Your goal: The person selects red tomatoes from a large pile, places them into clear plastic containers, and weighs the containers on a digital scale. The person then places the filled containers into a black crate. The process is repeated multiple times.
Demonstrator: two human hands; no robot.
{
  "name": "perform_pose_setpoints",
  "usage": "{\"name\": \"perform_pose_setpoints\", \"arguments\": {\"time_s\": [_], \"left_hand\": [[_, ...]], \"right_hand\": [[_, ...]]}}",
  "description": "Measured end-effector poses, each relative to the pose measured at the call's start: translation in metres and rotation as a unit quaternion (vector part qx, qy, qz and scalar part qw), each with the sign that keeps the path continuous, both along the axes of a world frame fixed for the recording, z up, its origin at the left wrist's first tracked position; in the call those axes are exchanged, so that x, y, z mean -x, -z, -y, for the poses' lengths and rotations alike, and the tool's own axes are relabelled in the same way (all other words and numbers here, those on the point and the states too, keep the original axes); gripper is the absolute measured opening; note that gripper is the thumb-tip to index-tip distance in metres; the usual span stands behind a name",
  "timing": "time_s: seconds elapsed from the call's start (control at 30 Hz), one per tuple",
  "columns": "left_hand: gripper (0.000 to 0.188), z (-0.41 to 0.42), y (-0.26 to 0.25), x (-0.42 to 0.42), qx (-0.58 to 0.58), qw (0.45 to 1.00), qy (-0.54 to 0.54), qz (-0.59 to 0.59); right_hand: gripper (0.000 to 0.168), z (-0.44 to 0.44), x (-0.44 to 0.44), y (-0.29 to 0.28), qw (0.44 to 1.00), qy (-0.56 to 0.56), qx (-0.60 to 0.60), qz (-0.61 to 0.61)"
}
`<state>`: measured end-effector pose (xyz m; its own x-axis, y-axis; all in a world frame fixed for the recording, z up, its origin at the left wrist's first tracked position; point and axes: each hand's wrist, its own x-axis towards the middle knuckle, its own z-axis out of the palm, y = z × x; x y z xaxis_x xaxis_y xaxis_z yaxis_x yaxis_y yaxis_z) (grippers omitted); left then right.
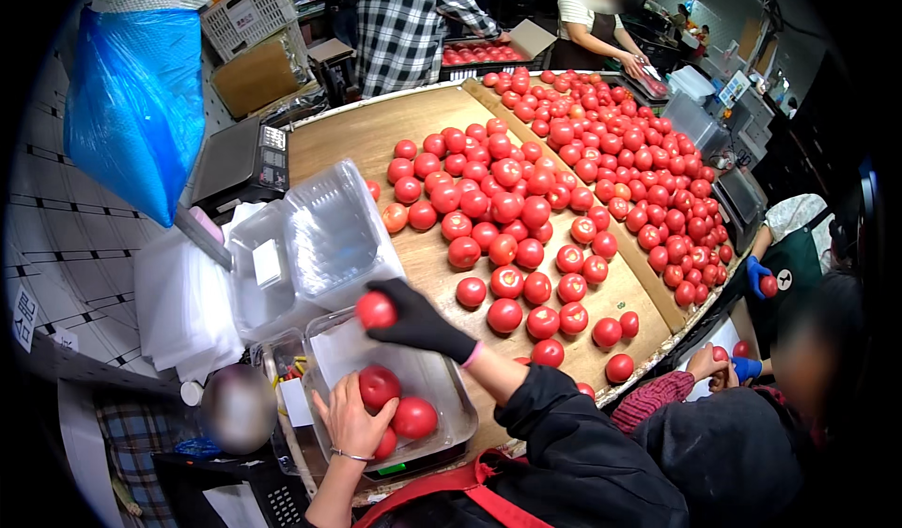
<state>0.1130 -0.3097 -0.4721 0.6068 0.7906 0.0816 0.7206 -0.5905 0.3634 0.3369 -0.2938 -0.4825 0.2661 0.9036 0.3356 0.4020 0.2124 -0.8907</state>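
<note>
In my gloved right hand is a red tomato, raised over the back of a clear plastic tray. My bare left hand, with a bracelet at the wrist, reaches into this tray. Its fingers and thumb curve around a large tomato. Another tomato lies against that one, and a third is partly covered by my left hand. A white paper sheet lines the tray's back left. Beneath the tray's front edge, a green display glows.
Loose tomatoes cover much of the wooden table; a wooden divider separates a larger heap. Stacked clear trays, white sheets, a scale and a hanging blue bag are left. Co-workers stand at right and behind.
</note>
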Motion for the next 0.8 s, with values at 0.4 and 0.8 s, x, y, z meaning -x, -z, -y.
{"name": "perform_pose_setpoints", "arguments": {"time_s": [0.4,0.8], "left_hand": [[0.069,-0.006,-0.004,-0.018,-0.008,0.999,0.042,-0.001],[0.067,-0.014,-0.003,-0.016,0.037,0.998,0.040,-0.010]], "right_hand": [[0.060,0.162,-0.233,0.086,0.822,0.438,0.304,0.201],[0.054,0.020,-0.299,0.044,0.840,0.376,0.269,0.283]]}}
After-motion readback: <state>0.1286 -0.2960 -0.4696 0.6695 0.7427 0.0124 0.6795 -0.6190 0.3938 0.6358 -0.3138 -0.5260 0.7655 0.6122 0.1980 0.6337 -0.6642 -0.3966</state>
